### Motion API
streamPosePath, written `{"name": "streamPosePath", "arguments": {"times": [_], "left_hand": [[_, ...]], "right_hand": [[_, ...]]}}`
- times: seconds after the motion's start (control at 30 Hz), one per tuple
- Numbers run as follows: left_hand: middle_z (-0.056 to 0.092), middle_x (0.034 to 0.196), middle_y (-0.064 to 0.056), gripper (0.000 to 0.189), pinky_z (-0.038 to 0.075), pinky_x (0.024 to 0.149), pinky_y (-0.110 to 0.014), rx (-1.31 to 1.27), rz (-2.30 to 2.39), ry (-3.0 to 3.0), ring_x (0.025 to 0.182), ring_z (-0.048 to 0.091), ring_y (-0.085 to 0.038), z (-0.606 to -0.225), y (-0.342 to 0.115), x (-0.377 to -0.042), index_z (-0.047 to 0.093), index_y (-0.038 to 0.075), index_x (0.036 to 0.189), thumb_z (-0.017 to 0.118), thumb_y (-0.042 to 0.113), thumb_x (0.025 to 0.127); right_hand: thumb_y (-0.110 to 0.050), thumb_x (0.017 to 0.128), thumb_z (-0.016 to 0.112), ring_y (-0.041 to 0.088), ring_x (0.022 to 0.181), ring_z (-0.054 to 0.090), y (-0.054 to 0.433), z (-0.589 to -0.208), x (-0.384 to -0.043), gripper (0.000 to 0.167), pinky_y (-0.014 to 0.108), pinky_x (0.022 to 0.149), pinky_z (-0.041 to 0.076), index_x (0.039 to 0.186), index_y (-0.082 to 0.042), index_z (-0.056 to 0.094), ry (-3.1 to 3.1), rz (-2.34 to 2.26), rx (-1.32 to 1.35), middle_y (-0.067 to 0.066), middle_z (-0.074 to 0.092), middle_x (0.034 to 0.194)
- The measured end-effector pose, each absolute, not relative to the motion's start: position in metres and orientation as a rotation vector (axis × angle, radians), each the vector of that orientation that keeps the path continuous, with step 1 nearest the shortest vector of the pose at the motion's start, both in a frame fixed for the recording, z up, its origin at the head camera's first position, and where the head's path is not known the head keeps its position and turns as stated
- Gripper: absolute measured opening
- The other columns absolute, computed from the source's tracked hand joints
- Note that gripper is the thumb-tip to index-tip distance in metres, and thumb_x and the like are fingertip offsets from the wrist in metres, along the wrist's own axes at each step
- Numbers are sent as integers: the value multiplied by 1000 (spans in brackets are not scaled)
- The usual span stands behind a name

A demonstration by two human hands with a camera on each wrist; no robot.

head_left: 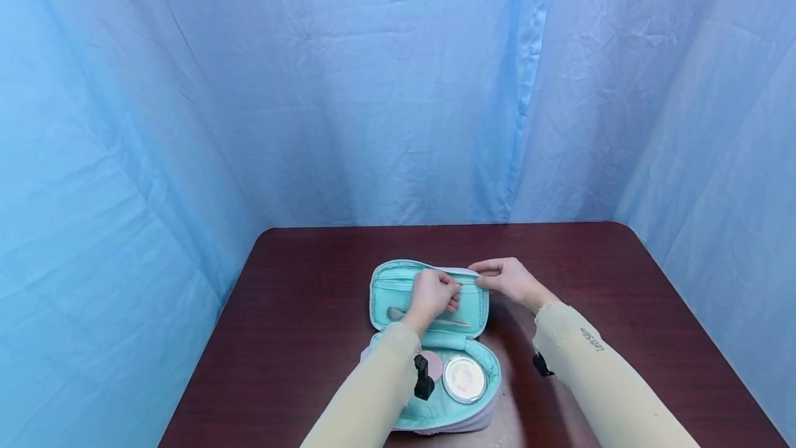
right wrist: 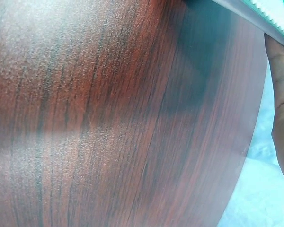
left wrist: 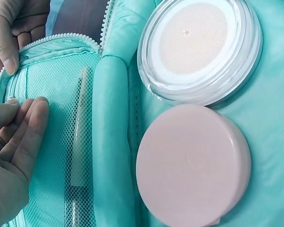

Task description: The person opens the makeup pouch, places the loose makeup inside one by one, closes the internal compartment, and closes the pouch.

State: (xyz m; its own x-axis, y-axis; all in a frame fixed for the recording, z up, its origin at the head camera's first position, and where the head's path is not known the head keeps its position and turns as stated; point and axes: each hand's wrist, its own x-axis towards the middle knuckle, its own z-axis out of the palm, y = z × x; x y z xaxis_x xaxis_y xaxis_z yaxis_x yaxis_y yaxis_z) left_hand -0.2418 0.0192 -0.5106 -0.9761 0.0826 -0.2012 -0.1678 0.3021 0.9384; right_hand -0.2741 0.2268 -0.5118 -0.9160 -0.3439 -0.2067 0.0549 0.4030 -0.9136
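A turquoise-lined cosmetic bag (head_left: 435,420) lies unzipped on the table, its lid (head_left: 381,296) folded back. My left hand (head_left: 432,294) is over the lid's mesh pocket (left wrist: 47,80), thumb and fingertips pinching the small zipper pull (left wrist: 12,100) of that pocket. At the lid's right edge, my right hand (head_left: 511,282) grips the rim, thumb on the inner side and fingers behind. Behind the mesh lies a makeup brush (left wrist: 79,142) with a pale handle. A round clear-rimmed compact (left wrist: 194,42) and a round pink case (left wrist: 189,165) sit side by side in the bag's base.
The dark red-brown wooden table (head_left: 311,337) has rounded far corners. Light blue curtains (head_left: 398,88) hang behind it and along both sides. A small black wrist camera (head_left: 424,377) on the left sleeve covers part of the bag in the head view.
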Motion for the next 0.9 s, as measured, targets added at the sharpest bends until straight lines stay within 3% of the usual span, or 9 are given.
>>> {"name": "streamPosePath", "arguments": {"times": [0.23, 0.9], "left_hand": [[74, 79, -13, 14, 63, 67, -41, -79, 1722, 2366, 70, 74, -26, -508, 7, -240, 77, 0, 91, 69, 9, 98], [74, 77, -14, 17, 62, 64, -37, -98, 1614, 2488, 67, 74, -26, -509, -30, -247, 76, 0, 83, 68, 7, 97]], "right_hand": [[-13, 99, 66, 24, 111, 70, 226, -512, -274, 44, 39, 91, 59, 140, 2, 59, 2283, -1524, -237, 20, 69, 127], [-14, 99, 67, 26, 115, 69, 227, -512, -275, 43, 48, 97, 56, 139, -3, 62, 2323, -1497, -222, 17, 71, 126]]}}
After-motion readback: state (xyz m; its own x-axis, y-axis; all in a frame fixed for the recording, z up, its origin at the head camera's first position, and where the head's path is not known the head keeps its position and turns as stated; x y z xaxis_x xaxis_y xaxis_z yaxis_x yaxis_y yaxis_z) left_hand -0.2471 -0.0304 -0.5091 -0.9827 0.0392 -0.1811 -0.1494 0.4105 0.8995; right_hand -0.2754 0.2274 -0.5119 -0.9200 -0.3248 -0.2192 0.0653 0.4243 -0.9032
